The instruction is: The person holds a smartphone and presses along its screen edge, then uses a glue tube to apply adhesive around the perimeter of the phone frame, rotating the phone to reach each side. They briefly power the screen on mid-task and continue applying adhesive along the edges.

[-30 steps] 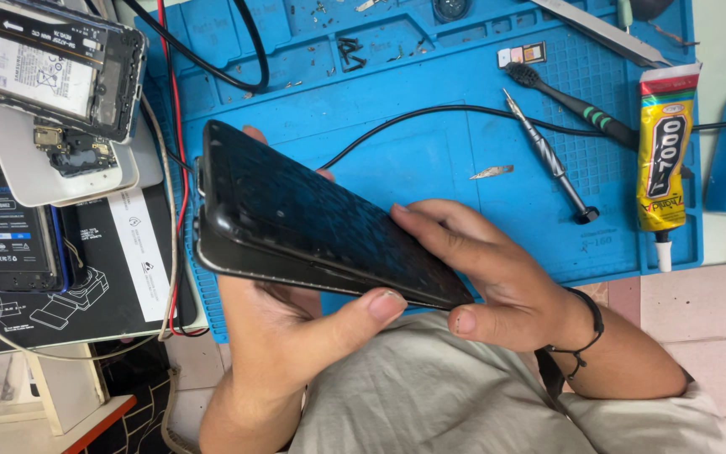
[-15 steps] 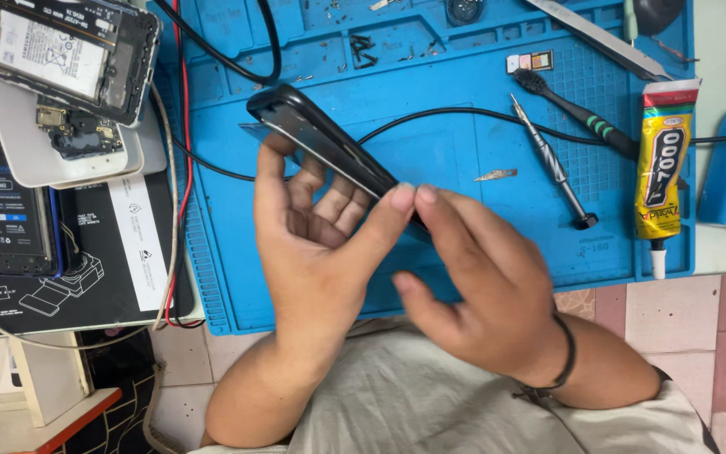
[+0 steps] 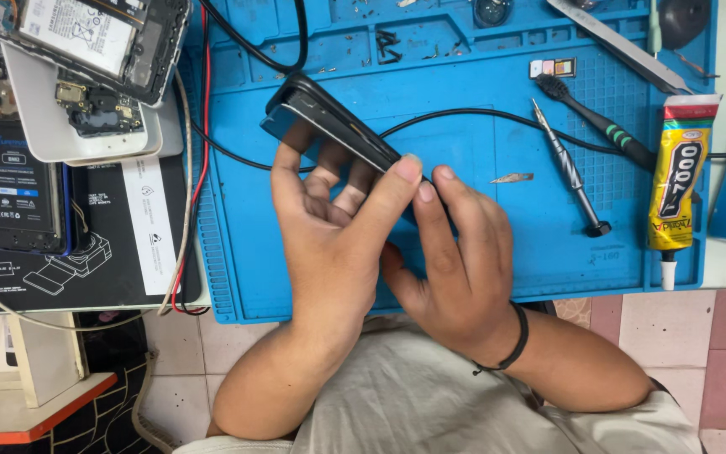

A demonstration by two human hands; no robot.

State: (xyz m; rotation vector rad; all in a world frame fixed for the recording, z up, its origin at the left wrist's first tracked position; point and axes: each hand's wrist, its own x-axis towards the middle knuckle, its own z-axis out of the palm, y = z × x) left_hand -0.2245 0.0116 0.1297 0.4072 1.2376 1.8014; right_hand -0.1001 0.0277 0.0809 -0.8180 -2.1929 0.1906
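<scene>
Closest to me, my left hand (image 3: 329, 244) and right hand (image 3: 455, 261) meet over the near half of the blue work mat (image 3: 481, 143). Both are closed on the dark phone (image 3: 329, 126), which sits at about eleven o'clock from the hands, lifted off the mat and tilted up toward ten o'clock. The left fingers wrap under its body with the thumb pressed on the near edge. The right thumb and forefinger pinch that same edge just beside the left thumb.

A second ago the phone lay almost flat across both palms with its broad dark face toward me. Half a second ago it had already swung round, and now I see mostly its thin side. So the work has moved from the face to the edge, where I judge the seam is being pressed or checked.

Much is hidden. The lower end of the phone disappears behind my fingers, so I cannot tell whether the seam there is closed.

Further out, at two o'clock, lie a thin screwdriver (image 3: 571, 168), a black brush (image 3: 602, 122) and a yellow glue tube (image 3: 681, 181). At ten o'clock an opened phone (image 3: 94, 42) is cut off by the top edge. A black cable (image 3: 464, 115) runs behind the held phone.
</scene>
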